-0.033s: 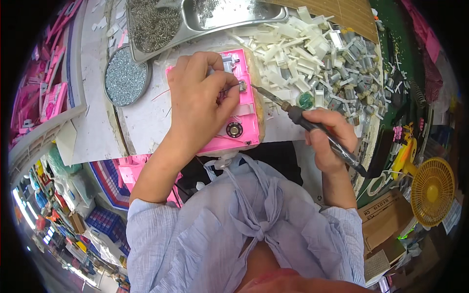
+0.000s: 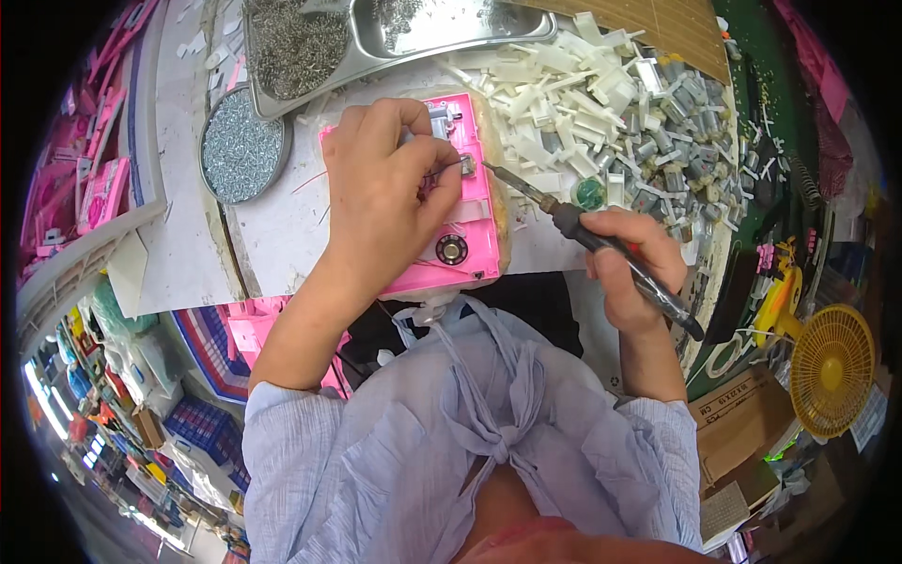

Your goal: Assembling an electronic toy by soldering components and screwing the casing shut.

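My left hand (image 2: 381,183) reaches over a pink plastic housing (image 2: 482,235), thumb and fingertips pinched on a thin dark wire (image 2: 435,173). The wire's end meets a small metal component (image 2: 467,166) at the housing's right side. In my right hand (image 2: 634,258) is a soldering iron (image 2: 568,221), gripped like a pen by its dark handle. Its tip points left and sits by the housing's right edge, close to that component. A round black speaker (image 2: 452,249) lies in the near part of the housing. My left hand covers much of the housing's left side.
Left of the housing stands a round tin of small screws (image 2: 242,150). Behind is a metal tray (image 2: 413,42) holding small metal parts. White plastic parts (image 2: 564,94) and small motors (image 2: 691,155) are heaped at the right, beside a green round piece (image 2: 589,194). A yellow fan (image 2: 832,369) stands farther right.
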The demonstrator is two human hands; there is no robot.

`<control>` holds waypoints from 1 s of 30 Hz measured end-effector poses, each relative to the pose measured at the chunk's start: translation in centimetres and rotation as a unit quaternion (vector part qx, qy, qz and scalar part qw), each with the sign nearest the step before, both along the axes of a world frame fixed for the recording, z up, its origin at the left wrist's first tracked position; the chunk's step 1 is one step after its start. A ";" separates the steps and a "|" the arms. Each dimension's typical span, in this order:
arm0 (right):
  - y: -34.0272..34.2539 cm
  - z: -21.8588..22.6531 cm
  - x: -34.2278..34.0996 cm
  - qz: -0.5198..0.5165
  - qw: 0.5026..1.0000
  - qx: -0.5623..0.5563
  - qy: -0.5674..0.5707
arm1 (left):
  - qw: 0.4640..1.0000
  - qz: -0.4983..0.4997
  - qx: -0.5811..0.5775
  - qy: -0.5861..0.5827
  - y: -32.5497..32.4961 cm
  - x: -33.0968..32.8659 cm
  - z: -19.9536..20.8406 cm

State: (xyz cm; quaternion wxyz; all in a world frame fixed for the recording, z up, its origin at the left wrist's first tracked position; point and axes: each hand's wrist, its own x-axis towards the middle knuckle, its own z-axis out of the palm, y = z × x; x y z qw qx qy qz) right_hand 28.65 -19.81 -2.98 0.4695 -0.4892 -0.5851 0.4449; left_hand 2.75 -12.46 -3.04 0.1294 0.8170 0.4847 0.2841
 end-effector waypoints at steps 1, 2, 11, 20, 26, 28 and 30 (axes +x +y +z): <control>0.2 0.0 -0.3 0.009 1.000 0.010 -0.011 | 1.000 0.001 0.001 0.002 -0.1 -0.1 -0.1; 0.2 0.0 -0.4 0.010 1.000 0.010 -0.015 | 1.000 0.000 0.002 0.002 0.0 -0.1 -0.1; 1.2 -0.2 -1.0 0.042 0.995 0.067 -0.056 | 1.000 -0.001 0.022 0.006 0.0 -0.2 -0.3; 1.6 -0.2 -1.2 0.053 0.989 0.106 -0.087 | 0.999 -0.009 0.036 0.001 0.1 -0.2 -0.6; 2.1 -0.2 -1.2 0.089 0.969 0.184 -0.139 | 0.999 -0.011 0.033 0.020 0.1 -0.1 -0.2; 2.1 -0.5 -1.0 0.095 0.963 0.209 -0.140 | 0.999 -0.010 0.033 0.026 0.0 -0.2 -0.2; 2.0 -0.2 -0.6 0.084 0.966 0.204 -0.131 | 0.999 -0.011 0.032 0.028 0.0 -0.3 -0.2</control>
